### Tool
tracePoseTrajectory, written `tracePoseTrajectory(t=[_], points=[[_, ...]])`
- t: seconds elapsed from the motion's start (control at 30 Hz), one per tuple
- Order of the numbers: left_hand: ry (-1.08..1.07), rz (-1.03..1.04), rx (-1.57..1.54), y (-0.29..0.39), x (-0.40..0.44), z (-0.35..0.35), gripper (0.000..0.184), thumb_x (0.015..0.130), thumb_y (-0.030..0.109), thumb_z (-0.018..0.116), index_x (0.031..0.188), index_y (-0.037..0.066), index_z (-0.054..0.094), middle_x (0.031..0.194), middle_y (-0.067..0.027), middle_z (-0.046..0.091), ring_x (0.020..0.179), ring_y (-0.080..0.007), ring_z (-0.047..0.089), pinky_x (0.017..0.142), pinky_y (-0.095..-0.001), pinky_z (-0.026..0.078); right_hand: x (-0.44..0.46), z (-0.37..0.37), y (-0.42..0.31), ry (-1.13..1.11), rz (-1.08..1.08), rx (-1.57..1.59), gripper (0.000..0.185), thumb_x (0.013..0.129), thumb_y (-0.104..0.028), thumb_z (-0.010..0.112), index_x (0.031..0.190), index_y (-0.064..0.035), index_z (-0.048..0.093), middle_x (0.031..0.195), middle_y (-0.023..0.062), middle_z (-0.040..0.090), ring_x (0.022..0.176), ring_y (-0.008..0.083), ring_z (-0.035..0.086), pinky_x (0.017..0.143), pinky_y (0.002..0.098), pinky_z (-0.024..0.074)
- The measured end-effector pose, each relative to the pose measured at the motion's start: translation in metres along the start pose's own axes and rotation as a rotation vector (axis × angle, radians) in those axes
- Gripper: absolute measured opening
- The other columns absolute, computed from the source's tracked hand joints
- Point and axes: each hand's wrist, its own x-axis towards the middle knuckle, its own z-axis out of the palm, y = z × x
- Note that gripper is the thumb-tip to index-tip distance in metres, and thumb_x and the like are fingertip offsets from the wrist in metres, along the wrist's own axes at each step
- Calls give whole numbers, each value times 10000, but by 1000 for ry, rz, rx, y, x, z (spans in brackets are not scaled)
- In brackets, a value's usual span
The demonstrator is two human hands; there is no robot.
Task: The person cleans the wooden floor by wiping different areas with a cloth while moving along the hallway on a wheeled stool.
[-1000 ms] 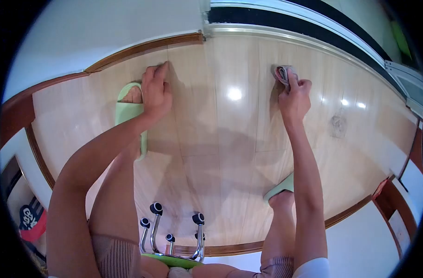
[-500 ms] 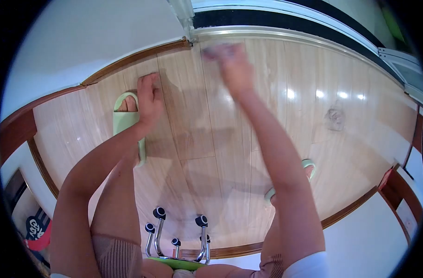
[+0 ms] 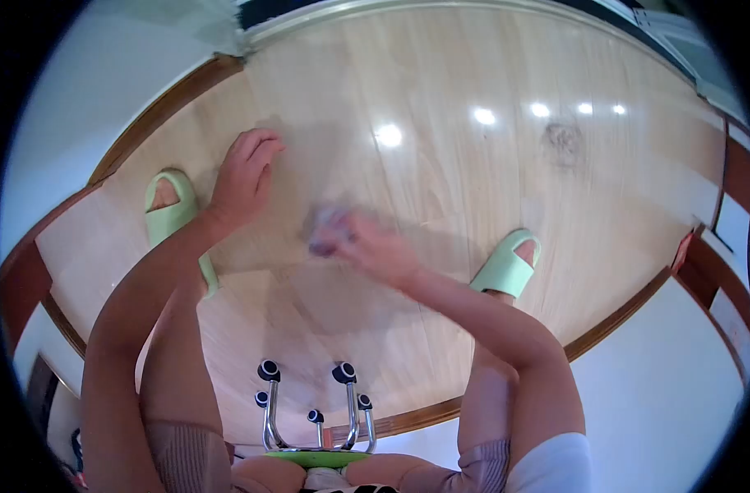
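My right hand [image 3: 379, 246], smeared by motion, is closed around a crumpled greyish-purple cloth [image 3: 330, 230] at the middle of the wood-plank floor [image 3: 325, 312]. The cloth is low over the boards; blur hides whether it touches them all over. To the left, my left hand [image 3: 247, 172] hovers near the floor with loosely bent fingers and nothing visible in it. It is nearest the light green slipper on my left foot [image 3: 171, 218]. Another green slipper [image 3: 506, 267] is on my right foot, beside my right forearm.
A greyish, tangled-looking patch [image 3: 562, 144] lies on the floor at the right. Between my legs is a green-seated stool with chrome legs and casters [image 3: 344, 372]. A door track [image 3: 375, 16] crosses the far edge, and brown baseboards [image 3: 173, 111] edge the walls.
My right hand has swept from near the door track back toward me with the cloth. The view has shifted, bringing the right slipper into fuller sight. My left hand stays empty.
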Motion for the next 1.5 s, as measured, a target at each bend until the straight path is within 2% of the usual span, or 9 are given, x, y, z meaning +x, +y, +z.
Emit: tracePoseTrajectory(t=[0.2,0.27,0.43,0.67,0.97,1.07,1.23,1.37,1.5], points=[[-174,259,232,45,27,32,589,783,-50,549,1363,46,520,1465,-138,457,1380,-337,410,1169,-489,297,9,-83,34,154,27,172,456,931,-483,538,1230,-150,625,1051,137,698,986,298,665,908,414,504],[-229,274,302,53,34,33,642,781,-44,552,1412,53,486,1522,-122,413,1427,-324,362,1198,-502,251,2,-118,79,601,-134,-664,351,879,-224,635,1223,-292,631,1112,118,616,947,352,667,765,465,558],[-260,251,298,37,32,40,673,795,-76,522,1445,90,475,1561,-89,390,1451,-301,348,1206,-524,229,-20,-124,62,820,14,-632,539,793,-107,703,1279,-323,617,1146,114,564,755,328,670,599,440,569],[-286,245,303,31,37,29,708,820,-96,492,1491,124,436,1584,-86,362,1471,-295,323,1212,-525,215,-76,14,77,-239,-299,-569,378,902,-344,578,1276,-289,599,1266,135,522,1173,321,574,950,435,514],[-314,236,335,21,51,25,747,797,-120,434,1510,101,400,1593,-112,340,1473,-333,302,1209,-490,235,-20,-133,92,807,108,-668,502,812,-111,684,1266,-315,626,1160,139,570,826,356,663,684,463,563],[-318,283,372,9,56,26,720,814,-96,467,1503,102,398,1601,-78,327,1477,-303,298,1196,-504,270,-20,-127,73,868,117,-650,518,814,-119,680,1294,-299,600,1157,138,569,843,356,666,679,464,563],[-365,283,452,18,62,23,788,759,-122,459,1517,72,370,1608,-110,306,1476,-315,295,1194,-453,286,-54,-1,37,0,-254,-174,440,924,-203,578,1349,-304,527,1130,149,540,905,352,665,706,446,578],[-365,262,512,18,59,31,832,734,-126,462,1536,55,329,1616,-121,286,1478,-328,286,1198,-434,283,-49,46,68,-212,-618,-671,438,945,-307,553,1381,-315,508,1135,119,542,943,354,660,742,427,585],[-357,246,575,25,54,41,870,716,-120,491,1547,37,287,1628,-127,253,1486,-337,263,1198,-433,285,-19,-56,87,353,-426,-434,390,937,-259,550,1322,-318,560,1132,97,550,920,325,671,725,452,587]])
